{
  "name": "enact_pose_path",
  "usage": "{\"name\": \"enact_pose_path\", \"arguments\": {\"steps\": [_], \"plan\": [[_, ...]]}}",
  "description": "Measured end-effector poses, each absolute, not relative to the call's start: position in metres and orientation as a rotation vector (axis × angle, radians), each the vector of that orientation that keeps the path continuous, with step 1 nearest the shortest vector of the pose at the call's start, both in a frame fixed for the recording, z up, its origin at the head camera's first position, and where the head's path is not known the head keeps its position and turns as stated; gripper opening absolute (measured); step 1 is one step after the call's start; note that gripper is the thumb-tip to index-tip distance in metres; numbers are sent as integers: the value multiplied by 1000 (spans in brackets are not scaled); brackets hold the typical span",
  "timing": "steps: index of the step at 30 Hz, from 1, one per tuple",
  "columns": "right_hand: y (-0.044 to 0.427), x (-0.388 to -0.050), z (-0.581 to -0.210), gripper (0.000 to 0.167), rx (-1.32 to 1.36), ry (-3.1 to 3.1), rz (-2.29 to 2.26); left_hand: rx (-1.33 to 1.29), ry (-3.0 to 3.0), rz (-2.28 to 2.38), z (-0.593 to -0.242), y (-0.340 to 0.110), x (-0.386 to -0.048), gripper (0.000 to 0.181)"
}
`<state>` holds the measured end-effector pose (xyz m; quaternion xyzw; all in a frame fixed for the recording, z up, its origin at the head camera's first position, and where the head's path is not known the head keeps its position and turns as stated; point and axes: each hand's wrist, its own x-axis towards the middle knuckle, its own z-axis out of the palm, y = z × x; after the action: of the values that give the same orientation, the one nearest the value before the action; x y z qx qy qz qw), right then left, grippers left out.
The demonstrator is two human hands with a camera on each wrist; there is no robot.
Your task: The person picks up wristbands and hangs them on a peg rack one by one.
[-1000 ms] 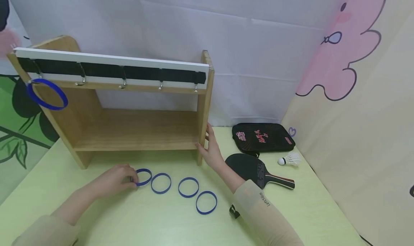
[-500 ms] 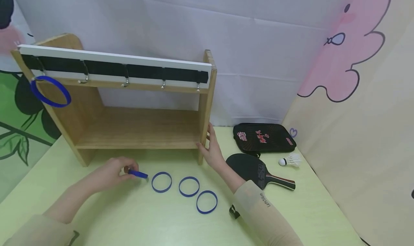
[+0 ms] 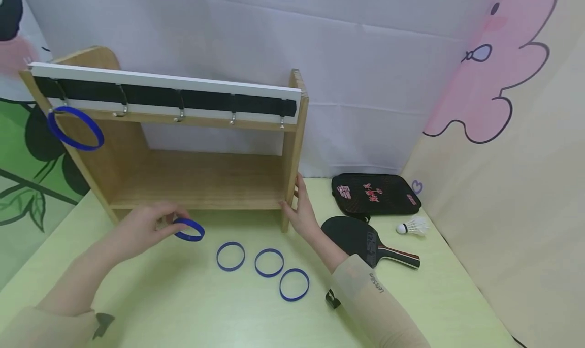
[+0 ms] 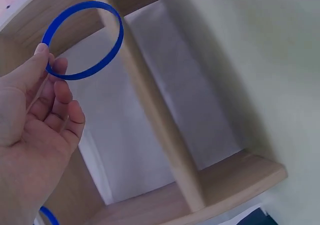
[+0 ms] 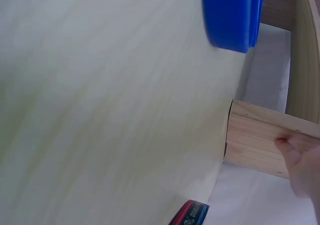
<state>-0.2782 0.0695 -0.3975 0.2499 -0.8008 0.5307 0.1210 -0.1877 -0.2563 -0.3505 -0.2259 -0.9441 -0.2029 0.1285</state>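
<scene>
My left hand (image 3: pixel 141 231) pinches a blue ring (image 3: pixel 197 238) between thumb and fingers, lifted off the table in front of the shelf. In the left wrist view the ring (image 4: pixel 120 37) stands out from the thumb and fingertips. The right hand (image 3: pixel 301 213) grips the right side panel of the wooden shelf (image 3: pixel 215 180), thumb at the front edge and fingers along the outer side. Another blue ring (image 3: pixel 84 146) hangs on the leftmost metal hook. Several more hooks line the black strip (image 3: pixel 207 100) across the shelf's top, with nothing hanging on them.
Three blue rings lie on the green table (image 3: pixel 201 307), the nearest to the left hand being a ring (image 3: pixel 229 270) left of the others. Right of the right forearm are a black table tennis bat (image 3: pixel 347 236), a black zipped case (image 3: pixel 375 194) and a white shuttlecock (image 3: pixel 413 226).
My left hand has picked up the leftmost ring from the table and raised it, drawing it slightly back to the left. The right hand keeps its place on the shelf.
</scene>
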Motion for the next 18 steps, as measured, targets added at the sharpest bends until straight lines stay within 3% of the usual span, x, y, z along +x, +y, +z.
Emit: {"name": "enact_pose_path", "arguments": {"steps": [18], "plan": [[70, -279, -399, 76, 729, -2343, 1559, -725, -2249, -578, -290, -273, -176, 30]]}}
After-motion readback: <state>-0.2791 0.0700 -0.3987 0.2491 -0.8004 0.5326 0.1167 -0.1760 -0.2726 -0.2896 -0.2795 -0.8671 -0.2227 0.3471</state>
